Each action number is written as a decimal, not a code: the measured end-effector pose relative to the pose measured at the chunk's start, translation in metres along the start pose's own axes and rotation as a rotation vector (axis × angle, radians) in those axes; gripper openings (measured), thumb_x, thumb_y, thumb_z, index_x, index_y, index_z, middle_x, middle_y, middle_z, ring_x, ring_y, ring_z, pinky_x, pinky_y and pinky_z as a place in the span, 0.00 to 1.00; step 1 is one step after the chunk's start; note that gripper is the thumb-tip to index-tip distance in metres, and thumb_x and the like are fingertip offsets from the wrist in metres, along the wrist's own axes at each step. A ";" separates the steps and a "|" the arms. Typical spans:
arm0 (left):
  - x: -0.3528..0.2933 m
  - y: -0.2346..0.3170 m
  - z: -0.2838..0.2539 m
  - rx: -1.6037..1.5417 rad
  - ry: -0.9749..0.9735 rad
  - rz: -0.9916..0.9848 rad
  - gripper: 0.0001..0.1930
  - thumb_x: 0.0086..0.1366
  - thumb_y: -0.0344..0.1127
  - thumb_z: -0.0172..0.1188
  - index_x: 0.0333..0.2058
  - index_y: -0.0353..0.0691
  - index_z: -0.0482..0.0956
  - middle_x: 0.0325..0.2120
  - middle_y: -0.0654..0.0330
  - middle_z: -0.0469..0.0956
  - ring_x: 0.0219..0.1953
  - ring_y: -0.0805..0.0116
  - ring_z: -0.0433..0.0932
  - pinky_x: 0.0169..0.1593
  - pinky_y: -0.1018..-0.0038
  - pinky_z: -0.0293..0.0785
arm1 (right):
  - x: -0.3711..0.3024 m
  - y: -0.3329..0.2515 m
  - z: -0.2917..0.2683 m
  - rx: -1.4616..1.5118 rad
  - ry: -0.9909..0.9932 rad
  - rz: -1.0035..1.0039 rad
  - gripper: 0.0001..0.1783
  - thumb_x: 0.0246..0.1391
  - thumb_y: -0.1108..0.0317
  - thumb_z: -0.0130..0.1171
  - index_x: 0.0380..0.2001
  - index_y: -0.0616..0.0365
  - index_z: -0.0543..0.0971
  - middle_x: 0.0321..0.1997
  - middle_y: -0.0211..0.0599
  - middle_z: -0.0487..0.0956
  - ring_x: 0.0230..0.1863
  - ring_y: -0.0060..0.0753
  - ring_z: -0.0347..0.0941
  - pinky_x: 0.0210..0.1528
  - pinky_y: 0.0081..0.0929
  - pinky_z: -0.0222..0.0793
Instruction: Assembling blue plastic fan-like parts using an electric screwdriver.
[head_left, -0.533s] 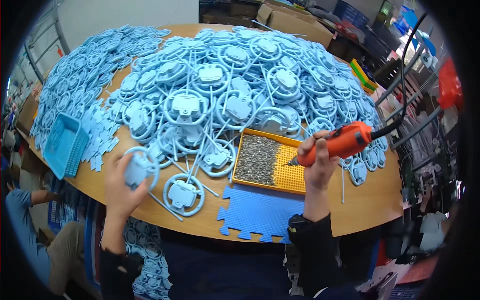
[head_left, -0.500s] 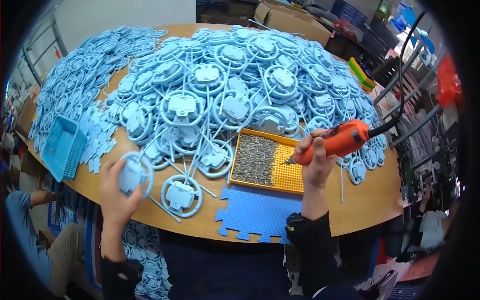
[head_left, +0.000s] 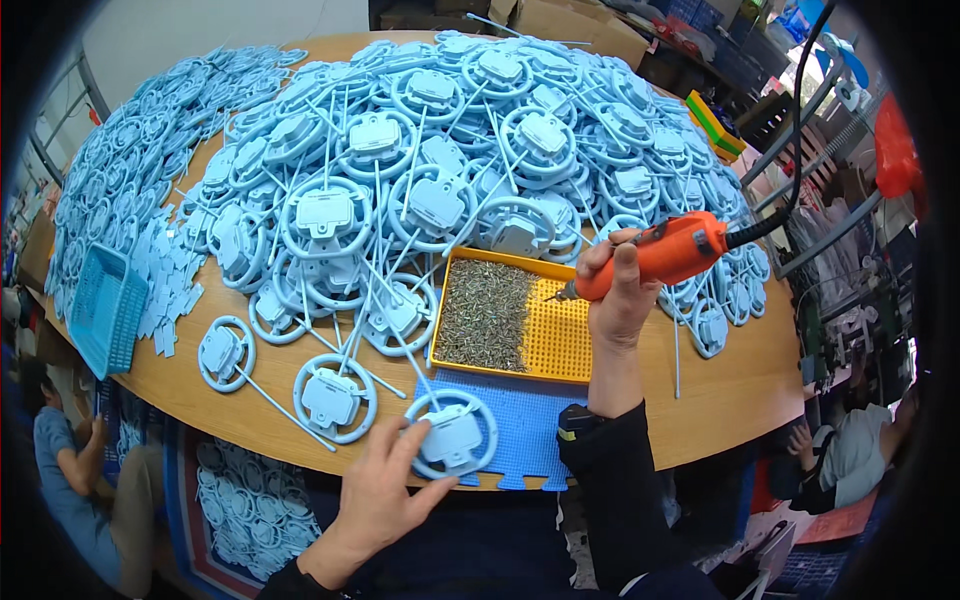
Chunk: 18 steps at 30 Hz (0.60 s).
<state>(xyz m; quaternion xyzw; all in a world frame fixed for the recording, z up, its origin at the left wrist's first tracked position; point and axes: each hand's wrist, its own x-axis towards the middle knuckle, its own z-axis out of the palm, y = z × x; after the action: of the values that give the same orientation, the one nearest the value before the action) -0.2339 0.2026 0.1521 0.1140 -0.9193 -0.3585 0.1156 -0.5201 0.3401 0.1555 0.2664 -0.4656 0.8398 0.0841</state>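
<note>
My left hand has its thumb and fingers around the near-left rim of a light-blue plastic ring part. The part has a boxy centre and a thin rod, and lies at the front of a blue foam mat. In my right hand is an orange electric screwdriver, its bit pointing left over a yellow tray. Small metal screws fill the tray's left part. Two similar ring parts, one farther left and one nearer, lie left of the mat.
A large heap of light-blue ring parts covers the table's far side. A blue basket stands at the left edge near flat blue pieces. The screwdriver's black cord rises at right. Another person sits at left.
My left hand has left the ring part at the left, which now lies on the table, and moved right to another on the mat. The screwdriver stays over the tray.
</note>
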 end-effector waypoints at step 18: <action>0.040 0.009 0.022 0.167 -0.170 0.401 0.31 0.48 0.43 0.69 0.51 0.39 0.71 0.49 0.50 0.69 0.50 0.52 0.68 0.50 0.59 0.63 | -0.001 0.007 0.002 -0.022 0.007 -0.002 0.20 0.51 0.56 0.68 0.38 0.54 0.71 0.22 0.30 0.71 0.22 0.25 0.67 0.27 0.26 0.66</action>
<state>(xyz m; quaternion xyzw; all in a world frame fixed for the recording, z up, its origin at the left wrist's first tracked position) -0.2793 0.2107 0.1477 -0.0924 -0.9564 -0.2595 0.0970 -0.5209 0.3347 0.1504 0.2632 -0.4742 0.8354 0.0895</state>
